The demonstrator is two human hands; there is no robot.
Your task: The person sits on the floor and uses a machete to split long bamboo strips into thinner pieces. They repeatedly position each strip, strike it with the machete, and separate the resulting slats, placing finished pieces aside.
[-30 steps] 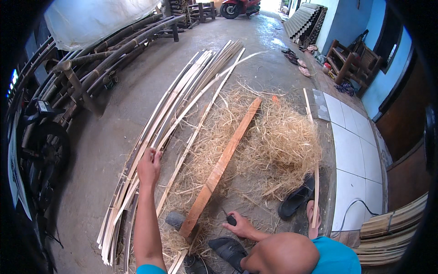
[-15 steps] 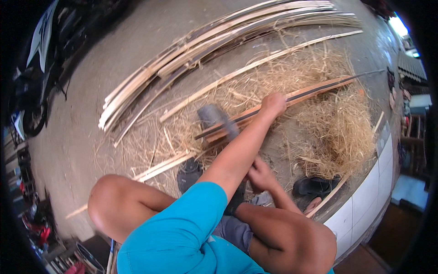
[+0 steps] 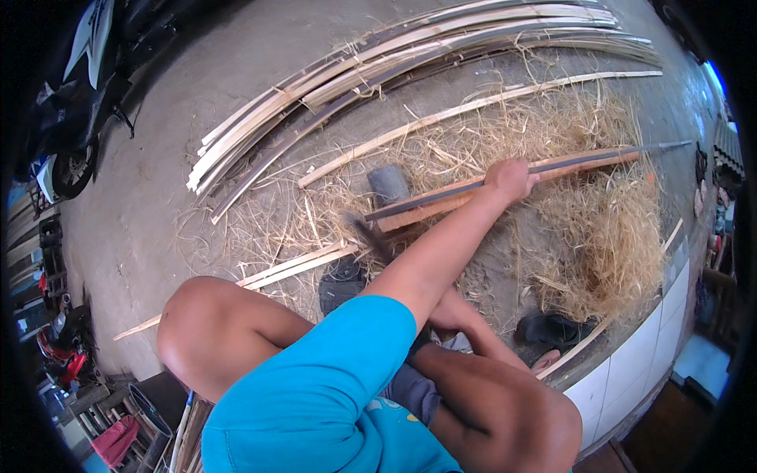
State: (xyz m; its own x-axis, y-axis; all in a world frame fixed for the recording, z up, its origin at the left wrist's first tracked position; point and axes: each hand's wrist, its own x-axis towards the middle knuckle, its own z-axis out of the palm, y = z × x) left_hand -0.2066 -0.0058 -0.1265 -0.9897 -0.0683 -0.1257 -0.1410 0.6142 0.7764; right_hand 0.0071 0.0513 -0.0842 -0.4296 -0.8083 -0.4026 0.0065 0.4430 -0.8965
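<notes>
Left hand (image 3: 509,181) clamped on dark strip (image 3: 576,162), lying nine-to-three o'clock over plank (image 3: 426,212); right hand (image 3: 451,310), seven o'clock, grip hidden; blurred blade (image 3: 374,239) now shifted to strip's nine-o'clock end, suggesting a completed pass.

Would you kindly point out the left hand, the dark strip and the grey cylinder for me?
Left hand (image 3: 511,180): head view, back of the hand.
Dark strip (image 3: 445,193): head view, stretch left of the hand.
Grey cylinder (image 3: 389,184): head view, middle of its visible surface.
</notes>
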